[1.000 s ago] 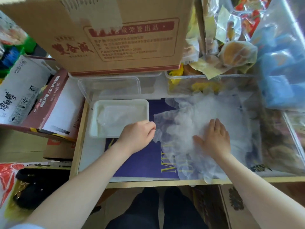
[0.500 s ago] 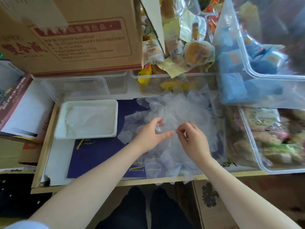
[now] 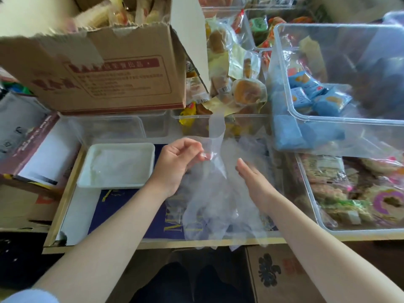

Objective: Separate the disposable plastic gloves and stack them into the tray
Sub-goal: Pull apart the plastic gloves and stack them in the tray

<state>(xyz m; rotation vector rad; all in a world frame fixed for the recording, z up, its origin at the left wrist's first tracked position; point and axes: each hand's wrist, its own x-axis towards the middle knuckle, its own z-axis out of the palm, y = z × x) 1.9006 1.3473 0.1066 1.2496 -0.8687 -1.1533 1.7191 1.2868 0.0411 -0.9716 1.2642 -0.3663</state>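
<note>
**Glove lifted from pile; tray at left**

Tabletop (image 3: 72, 215): a dark blue sheet (image 3: 122, 215) with gold lettering, partly covered and unreadable, is laid on it. Glove pile (image 3: 218, 206) is spread at the near edge. Left hand (image 3: 177, 165) is pinched on one clear glove (image 3: 215, 136), now raised off the pile and held upright, long axis vertical. Right hand (image 3: 253, 178), previously pinching, is opened flat beside it. White tray (image 3: 119, 184), left of the hands, holds stacked gloves. Cardboard box (image 3: 105, 73) behind bears blurred red print.
</note>
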